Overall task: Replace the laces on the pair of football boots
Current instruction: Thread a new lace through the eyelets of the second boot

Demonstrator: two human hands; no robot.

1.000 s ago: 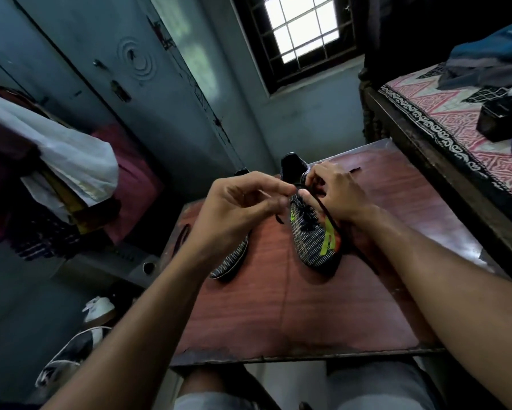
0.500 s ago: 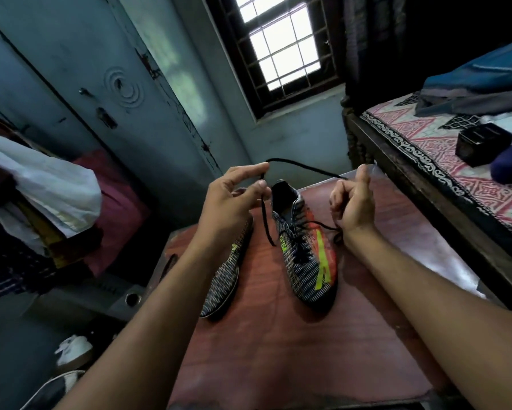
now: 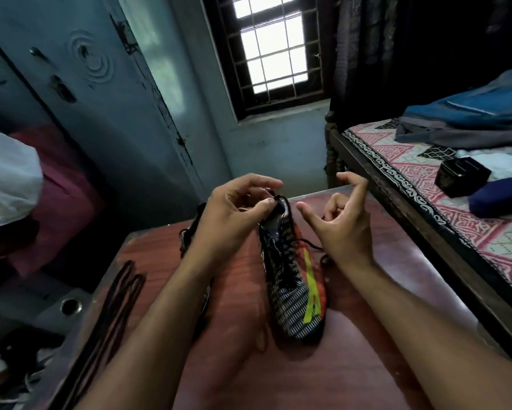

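A black-and-white patterned football boot (image 3: 296, 294) with yellow and orange stripes lies toe toward me on the reddish wooden table (image 3: 322, 365). My left hand (image 3: 234, 223) pinches the black lace (image 3: 279, 199) between thumb and forefinger above the boot's collar. Just right of the boot my right hand (image 3: 342, 223) hovers with loosely curled fingers that hold nothing; a lace strand runs from the eyelets toward its wrist. The second boot (image 3: 189, 235) lies left of the first, mostly hidden behind my left forearm. A loose pair of dark laces (image 3: 115, 303) lies along the table's left edge.
A bed (image 3: 426, 179) with a patterned red cover stands along the right, carrying a small black box (image 3: 462, 176) and folded clothes. A blue cupboard door and a barred window are behind the table. Clothes and bags pile up at the left.
My left hand has come down to the boot's collar with the lace end. My right hand has let go of the lace and opened. The view has tilted down, showing the spare laces.
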